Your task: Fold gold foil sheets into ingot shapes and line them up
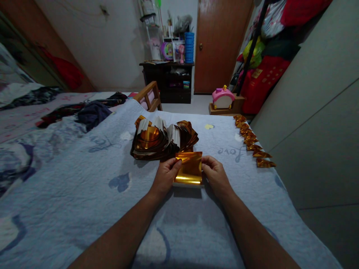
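A shiny gold paper sheet (190,169) lies on the light blue bedspread (84,194) in front of me, its near edge folded up. My left hand (165,175) pinches its left edge and my right hand (214,175) pinches its right edge. Just beyond it sits a fanned pile of gold papers (162,138) with white backs showing. A row of several folded gold pieces (252,142) runs along the right side of the bed.
Dark clothes (89,110) lie on the bed at the left. A wooden chair (148,95) stands past the bed's far edge. A pink toy (223,98), a dark shelf unit (168,80), a brown door (218,45) and a grey wardrobe wall (314,104) surround the bed.
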`<action>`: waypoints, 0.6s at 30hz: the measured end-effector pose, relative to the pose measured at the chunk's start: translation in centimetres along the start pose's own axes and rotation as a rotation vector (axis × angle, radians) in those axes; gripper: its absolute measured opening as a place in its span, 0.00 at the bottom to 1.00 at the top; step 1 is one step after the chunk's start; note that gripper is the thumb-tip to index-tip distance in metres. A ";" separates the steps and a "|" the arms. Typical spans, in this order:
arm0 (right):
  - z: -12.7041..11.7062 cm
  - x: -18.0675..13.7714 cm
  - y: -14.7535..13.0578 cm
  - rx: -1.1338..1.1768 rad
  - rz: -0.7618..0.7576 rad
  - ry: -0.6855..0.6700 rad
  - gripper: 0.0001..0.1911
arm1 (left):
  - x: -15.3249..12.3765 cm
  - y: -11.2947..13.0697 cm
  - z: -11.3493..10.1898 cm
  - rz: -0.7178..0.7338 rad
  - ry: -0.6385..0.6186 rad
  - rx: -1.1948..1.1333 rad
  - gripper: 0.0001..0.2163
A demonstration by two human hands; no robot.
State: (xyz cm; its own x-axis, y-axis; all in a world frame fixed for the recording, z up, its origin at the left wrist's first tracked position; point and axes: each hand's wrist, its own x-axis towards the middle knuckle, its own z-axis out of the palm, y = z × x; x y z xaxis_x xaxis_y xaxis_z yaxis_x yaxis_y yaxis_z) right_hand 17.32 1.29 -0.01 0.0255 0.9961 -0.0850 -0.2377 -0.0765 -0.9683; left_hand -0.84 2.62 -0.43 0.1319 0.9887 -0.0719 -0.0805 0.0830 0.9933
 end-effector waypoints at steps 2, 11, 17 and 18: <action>0.0 0.0 0.0 0.002 0.003 -0.016 0.09 | -0.1 0.2 0.0 0.039 0.021 0.050 0.18; -0.7 0.3 0.1 -0.077 0.017 0.023 0.14 | 0.0 0.3 -0.1 -0.084 -0.177 -0.138 0.22; -0.9 0.5 -0.2 -0.073 -0.053 0.054 0.14 | -0.1 0.6 -1.0 -0.141 -0.195 -0.160 0.19; -0.9 0.5 -0.2 -0.038 -0.046 0.041 0.14 | -0.1 0.6 -1.1 -0.143 -0.164 -0.145 0.18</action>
State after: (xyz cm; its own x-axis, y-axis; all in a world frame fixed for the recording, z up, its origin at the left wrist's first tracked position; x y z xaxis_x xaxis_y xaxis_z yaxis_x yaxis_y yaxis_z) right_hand 18.21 1.72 -0.06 0.0758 0.9959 -0.0485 -0.1979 -0.0327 -0.9797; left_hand -1.96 2.73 0.10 0.3100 0.9329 -0.1834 -0.1891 0.2495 0.9497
